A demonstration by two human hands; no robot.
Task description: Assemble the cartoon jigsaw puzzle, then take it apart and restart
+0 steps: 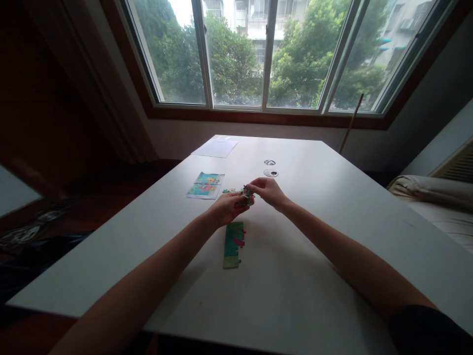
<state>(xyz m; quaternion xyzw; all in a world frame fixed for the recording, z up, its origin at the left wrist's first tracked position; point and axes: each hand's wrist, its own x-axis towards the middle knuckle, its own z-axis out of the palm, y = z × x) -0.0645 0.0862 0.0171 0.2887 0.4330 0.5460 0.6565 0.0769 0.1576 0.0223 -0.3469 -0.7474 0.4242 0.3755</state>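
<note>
Now left hand (226,208) cups puzzle pieces (247,195); right hand (268,191) pinches one.

On the counter (314,236) we see the puzzle strip (233,244) nearest us, the picture card (205,185) behind it to the left, and the paper sheet (215,147) farthest back.

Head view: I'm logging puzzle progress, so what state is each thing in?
left hand, cupped around puzzle pieces above the table
right hand, pinching the same pieces
puzzle pieces, loose bunch, held in the air
puzzle strip, joined, lying flat, untouched
picture card, flat, face up
paper sheet, flat at the far edge
</note>
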